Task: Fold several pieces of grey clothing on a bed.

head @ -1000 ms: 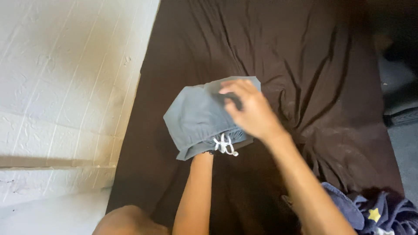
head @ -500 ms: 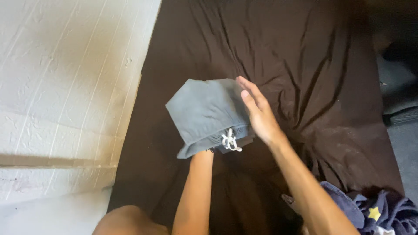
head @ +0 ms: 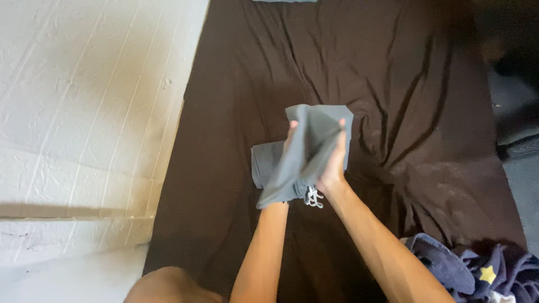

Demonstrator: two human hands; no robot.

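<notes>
A folded grey garment (head: 306, 151) with a white drawstring (head: 313, 196) is held up between both hands above a dark brown bedsheet (head: 337, 67). My left hand (head: 290, 136) is mostly hidden under the cloth, with only the fingertips showing at its upper edge. My right hand (head: 334, 160) presses flat against the garment's right side, fingers pointing up. The cloth is pinched between the two palms.
A white panelled wall (head: 90, 112) runs along the left of the bed. A dark blue garment with a yellow star (head: 483, 269) lies at the lower right corner. A grey floor strip (head: 519, 140) shows at the right edge. Another grey cloth edge (head: 283, 1) peeks in at the top.
The garment lay flat on the sheet with my right hand smoothing it. Now both hands have lifted it and folded it upright between them.
</notes>
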